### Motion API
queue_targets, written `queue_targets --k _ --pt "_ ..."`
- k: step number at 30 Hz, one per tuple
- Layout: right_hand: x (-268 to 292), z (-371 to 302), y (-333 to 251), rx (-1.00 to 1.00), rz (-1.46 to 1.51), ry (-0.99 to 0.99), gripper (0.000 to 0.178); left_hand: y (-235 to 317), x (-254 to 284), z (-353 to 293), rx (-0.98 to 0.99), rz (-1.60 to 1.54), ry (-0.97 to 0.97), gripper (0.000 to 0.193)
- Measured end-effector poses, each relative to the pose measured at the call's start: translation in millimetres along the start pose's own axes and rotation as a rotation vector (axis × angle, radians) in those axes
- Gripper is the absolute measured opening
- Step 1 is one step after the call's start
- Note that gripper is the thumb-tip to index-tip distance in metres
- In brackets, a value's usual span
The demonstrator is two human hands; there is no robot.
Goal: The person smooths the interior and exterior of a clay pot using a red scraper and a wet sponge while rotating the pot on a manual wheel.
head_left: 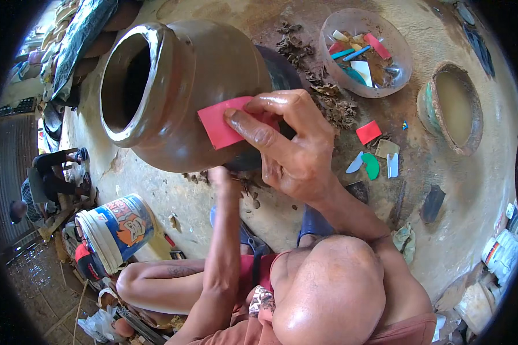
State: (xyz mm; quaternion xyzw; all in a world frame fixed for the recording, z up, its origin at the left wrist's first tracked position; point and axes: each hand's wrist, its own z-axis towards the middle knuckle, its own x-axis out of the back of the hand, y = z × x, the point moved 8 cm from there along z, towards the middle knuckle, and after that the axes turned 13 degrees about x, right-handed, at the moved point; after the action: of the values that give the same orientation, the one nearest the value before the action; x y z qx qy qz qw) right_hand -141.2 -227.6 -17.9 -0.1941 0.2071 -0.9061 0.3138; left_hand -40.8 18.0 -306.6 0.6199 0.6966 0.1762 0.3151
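A large wet brown clay pot [218,63] fills the upper middle, its wide mouth and thick rim facing left. Against its wall lies a pinkish-red flat rectangular scraper [220,125], pinched between the thumb and fingers of my right hand [296,138]. Wet clay coats those fingers. My left hand [224,177] is at the pot's near lower side, just below the scraper. Motion smears it and the pot partly hides it, so its fingers do not show.
Right of the pot, a clear plastic basin [407,63] holds scrapers and tools. Clay scraps [334,106] lie beside it. A pot of cloudy water [429,109] stands far right. Nearer are a red scraper [369,132] and a green one [371,165]. A bucket [141,215] stands left; another person [52,175] sits beyond.
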Motion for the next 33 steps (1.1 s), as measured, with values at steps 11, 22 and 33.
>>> queue_targets --k 11,22,33 --pt "6 -13 0 0.05 0.038 0.022 0.05 -42 -48 -42 0.17 -0.193 -0.157 0.067" --pt "82 -120 128 -0.394 -0.475 -0.15 0.026 -24 26 -14 0.152 -0.077 0.37 0.059" --pt "45 -187 166 -0.164 -0.492 -0.55 0.023 -60 -10 -46 0.264 -0.181 0.134 0.064"
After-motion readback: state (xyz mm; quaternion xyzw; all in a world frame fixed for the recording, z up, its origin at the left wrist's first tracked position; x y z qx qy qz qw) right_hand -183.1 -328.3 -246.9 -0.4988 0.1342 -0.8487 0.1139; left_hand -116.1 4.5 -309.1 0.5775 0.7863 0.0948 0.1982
